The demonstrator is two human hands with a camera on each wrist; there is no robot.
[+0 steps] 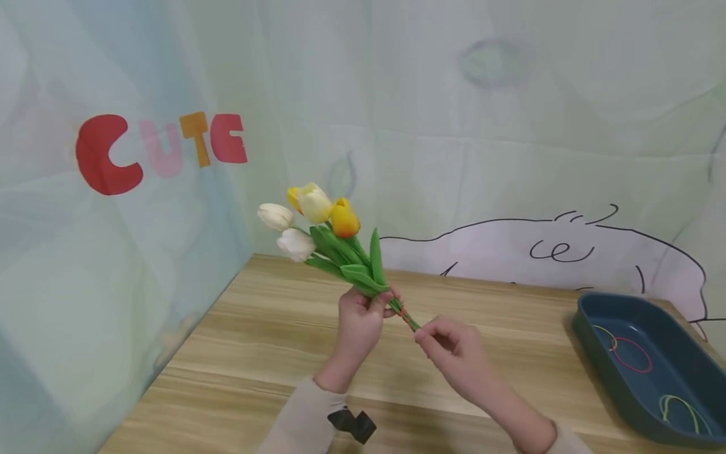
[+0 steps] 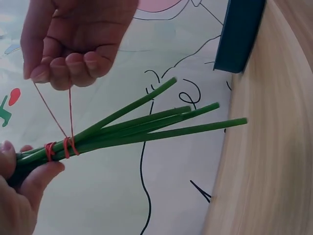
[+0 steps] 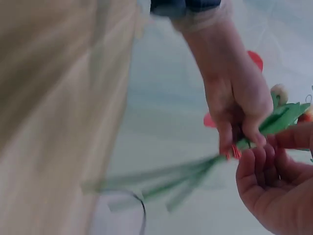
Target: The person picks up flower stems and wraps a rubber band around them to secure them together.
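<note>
A bunch of artificial tulips (image 1: 336, 244), white, cream and yellow-orange with green leaves, is held tilted above the table. My left hand (image 1: 362, 320) grips its stems below the leaves. My right hand (image 1: 462, 356) is by the lower stems, its fingers curled. In the left wrist view, a red rubber band (image 2: 67, 148) is wound round the green stems (image 2: 195, 128), and the right fingers (image 2: 76, 68) pull a loop of it taut away from them. The stem ends spread apart beyond the band. In the right wrist view the stems are blurred.
A dark blue tray (image 1: 601, 378) stands at the right of the wooden table (image 1: 227, 378), with several coloured rubber bands inside. Printed curtains (image 1: 425, 157) close off the back and left. A black strap piece (image 1: 354, 425) is on the left sleeve.
</note>
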